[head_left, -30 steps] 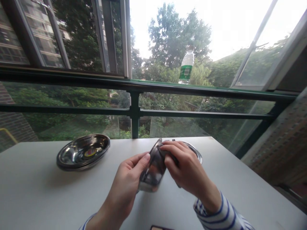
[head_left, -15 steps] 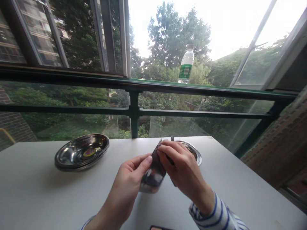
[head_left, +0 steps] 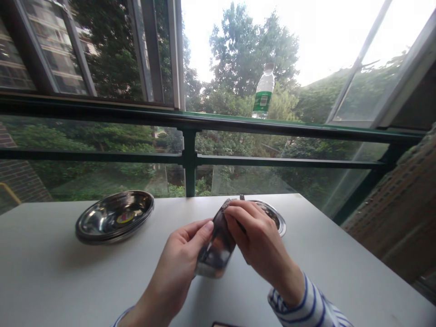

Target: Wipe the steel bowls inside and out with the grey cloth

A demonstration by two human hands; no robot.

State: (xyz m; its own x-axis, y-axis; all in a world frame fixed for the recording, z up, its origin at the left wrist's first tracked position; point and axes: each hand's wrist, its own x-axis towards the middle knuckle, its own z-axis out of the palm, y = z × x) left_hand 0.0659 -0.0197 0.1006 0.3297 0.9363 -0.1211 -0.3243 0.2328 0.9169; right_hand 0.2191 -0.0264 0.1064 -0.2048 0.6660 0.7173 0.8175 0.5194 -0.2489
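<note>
My left hand (head_left: 185,252) pinches the left side of a dark, glossy, partly see-through packet (head_left: 218,254) between thumb and fingers. The fingers of my right hand (head_left: 254,227) are bent over the upper right end of the same packet, closed on it. It hangs tilted above the white table, its lower end blurred. Behind my right hand a round steel dish (head_left: 279,222) is partly hidden. Next to that dish a small dark tip (head_left: 242,197) sticks up; what it belongs to is covered by the hand.
Nested steel bowls (head_left: 116,218) with a yellow sticker stand at the left of the white table (head_left: 85,290). A bottle with a green label (head_left: 262,97) stands by the dark railing (head_left: 136,119). A dark-edged thing (head_left: 223,324) peeks in at the bottom edge.
The packet's lower end has swung slightly down and left. Both hands keep their hold, with the left hand shifted slightly left. The view has moved a little.
</note>
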